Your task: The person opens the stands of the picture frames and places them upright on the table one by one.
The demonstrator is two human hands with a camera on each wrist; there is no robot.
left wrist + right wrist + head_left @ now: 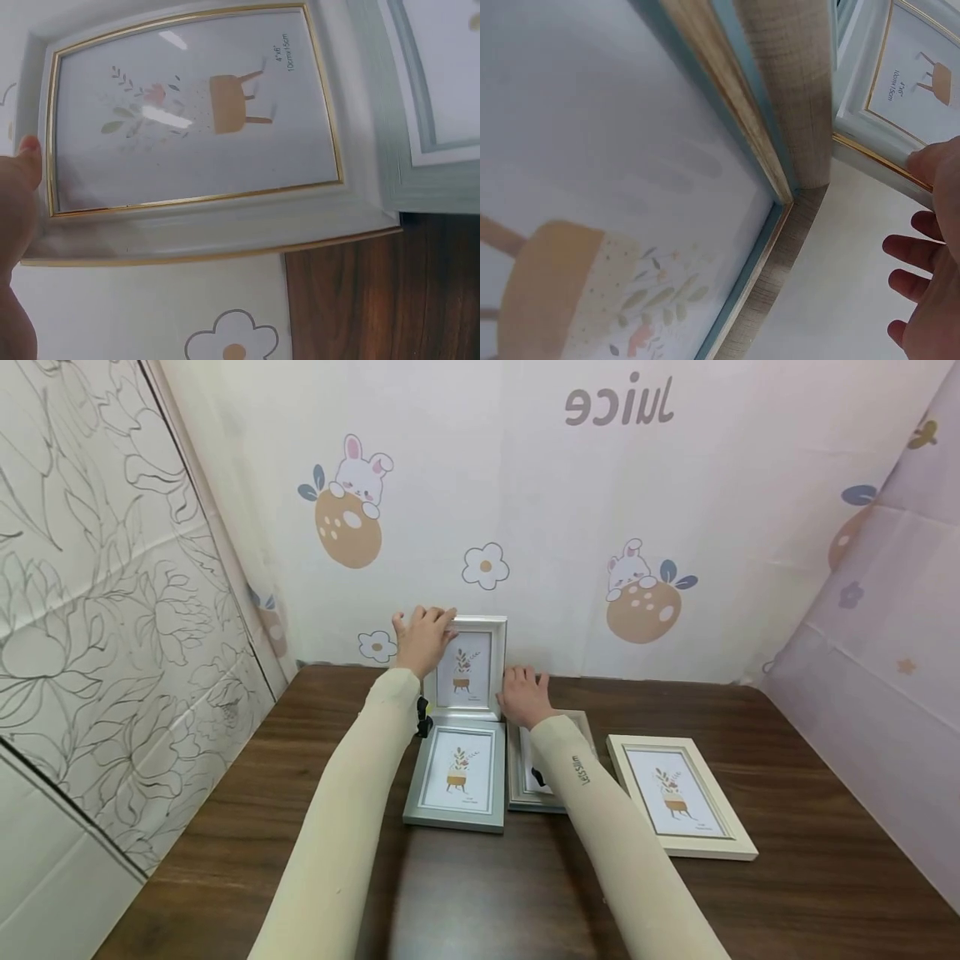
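Observation:
A white picture frame (467, 672) with a gold inner trim stands upright near the wall, its lower edge by a grey-green picture frame (456, 777) that lies flat. My left hand (423, 642) grips the white one at its upper left corner; in the left wrist view the thumb (28, 161) lies on its front rim. Low on the opposite side, my right hand (525, 696) touches the edge with the thumb, as the right wrist view shows, its other fingers spread loosely. Beneath the right forearm lies a wood-toned picture frame (795, 90), partly hidden.
A cream picture frame (738, 835) lies flat and slightly turned at the right on the dark wooden table (300, 852). Behind the table hangs a printed sheet (540, 527) with rabbits and flowers. A flower-patterned panel (97, 610) borders the left side.

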